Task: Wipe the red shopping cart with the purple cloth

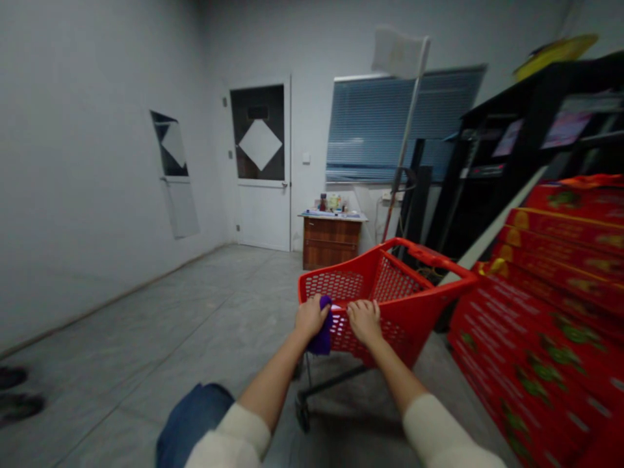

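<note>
Red plastic shopping cart (407, 318) standing on a grey tiled floor (195, 305)

Cream knit sleeves (443, 432) reaching forward into view, left hand (312, 316) and right hand (364, 322) closing on the near rim of the cart, side by side and just apart. Fingers on both hands curling over the moulded edge and clamping it, a hold that seems suited to steering a wheeled basket from behind. Purple fabric bundle (322, 335) bunching under the left hand and hanging down the outer wall, apparently pinned there by that grip, though held or merely draped: impossible to tell. Perforated red walls showing a fine lattice, a smooth, thicker rim framing them, and a dark metal frame (331, 380) carrying the basket on a small black caster (302, 411).

Red cardboard cartons (536, 338) printed with green and yellow fruit rising in tiers along the right, beside black shelving (511, 156) holding bright printed panels. Blue denim (192, 416) bulging beside the left forearm. Dark shoe-like shapes (17, 396) lying at the far lower left, too dim to identify. Straight ahead, a white door (260, 214) showing a dark pane with a white diamond, next to a low wooden bench (329, 242) carrying papers and small bottles. Blue slatted blind (404, 123) covering a window, with a white flag (400, 52) hanging from a slim pole in front.
</note>
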A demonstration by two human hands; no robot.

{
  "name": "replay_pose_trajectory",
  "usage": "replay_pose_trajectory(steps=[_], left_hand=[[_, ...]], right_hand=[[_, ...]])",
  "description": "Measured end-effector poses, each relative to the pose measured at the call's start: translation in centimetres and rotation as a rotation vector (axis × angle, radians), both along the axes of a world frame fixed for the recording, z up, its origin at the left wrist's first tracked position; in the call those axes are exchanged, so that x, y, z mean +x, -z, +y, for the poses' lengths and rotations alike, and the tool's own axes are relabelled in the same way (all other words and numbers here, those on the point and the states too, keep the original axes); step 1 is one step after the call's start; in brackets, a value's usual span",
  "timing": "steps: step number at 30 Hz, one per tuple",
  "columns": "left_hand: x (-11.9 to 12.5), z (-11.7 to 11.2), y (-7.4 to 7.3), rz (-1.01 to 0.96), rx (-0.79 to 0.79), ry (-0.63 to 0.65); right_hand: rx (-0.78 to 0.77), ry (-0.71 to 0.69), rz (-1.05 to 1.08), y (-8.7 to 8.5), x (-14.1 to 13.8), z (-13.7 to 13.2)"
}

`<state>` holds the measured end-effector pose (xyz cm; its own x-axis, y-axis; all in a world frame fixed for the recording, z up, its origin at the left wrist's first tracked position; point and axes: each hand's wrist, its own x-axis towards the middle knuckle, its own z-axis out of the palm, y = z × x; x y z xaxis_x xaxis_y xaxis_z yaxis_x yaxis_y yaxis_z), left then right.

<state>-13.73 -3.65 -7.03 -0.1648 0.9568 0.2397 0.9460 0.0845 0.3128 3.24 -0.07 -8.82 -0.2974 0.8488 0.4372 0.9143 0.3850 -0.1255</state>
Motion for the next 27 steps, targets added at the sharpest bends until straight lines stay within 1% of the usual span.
replay_pose_trajectory(steps=[2, 4, 7, 9, 11, 12, 14, 16, 18, 20, 22, 25, 27], left_hand=[[0.2, 0.2, 0.0, -0.008, -0.014, -0.061], [1.4, 0.7, -0.1, -0.005, -0.028, -0.1], [3.5, 1.5, 0.0, 0.013, -0.003, -0.079], [3.9, 1.6, 0.1, 0.026, 0.013, -0.039], [3.1, 1.4, 0.2, 0.029, 0.001, -0.014], [2.4, 1.2, 0.3, 0.022, -0.009, -0.008], [0.7, 0.6, 0.1, -0.009, -0.027, -0.013], [-0.5, 0.2, -0.1, -0.045, -0.044, -0.019], [-0.8, 0.0, -0.4, -0.06, -0.059, -0.05], [0.2, 0.2, -0.7, -0.049, -0.065, -0.094], [2.2, 0.6, -0.9, -0.018, -0.048, -0.104], [5.3, 1.3, -1.1, 0.043, 0.019, -0.032], [6.4, 1.5, -1.0, 0.065, 0.053, 0.022]], right_hand=[[0.01, 0.01, 0.011, 0.3, -0.3, -0.1], [0.021, 0.02, 0.015, 0.5, -0.4, -0.2], [0.019, 0.015, -0.002, 0.3, -0.1, -0.4], [-0.008, -0.03, -0.055, -0.4, 0.7, -0.2], [-0.036, -0.089, -0.141, -1.4, 1.9, 0.3], [-0.028, -0.093, -0.181, -1.8, 2.6, 0.6], [0.012, -0.022, -0.22, -2.5, 3.8, 1.4], [0.011, 0.005, -0.235, -2.7, 4.7, 1.9], [0.008, 0.013, -0.232, -2.5, 5.0, 2.1], [0.014, 0.022, -0.222, -2.2, 4.8, 2.1], [0.022, 0.031, -0.217, -2.0, 4.6, 1.9], [0.029, 0.037, -0.224, -2.1, 4.3, 1.6], [0.03, 0.034, -0.23, -2.3, 4.3, 1.4]])
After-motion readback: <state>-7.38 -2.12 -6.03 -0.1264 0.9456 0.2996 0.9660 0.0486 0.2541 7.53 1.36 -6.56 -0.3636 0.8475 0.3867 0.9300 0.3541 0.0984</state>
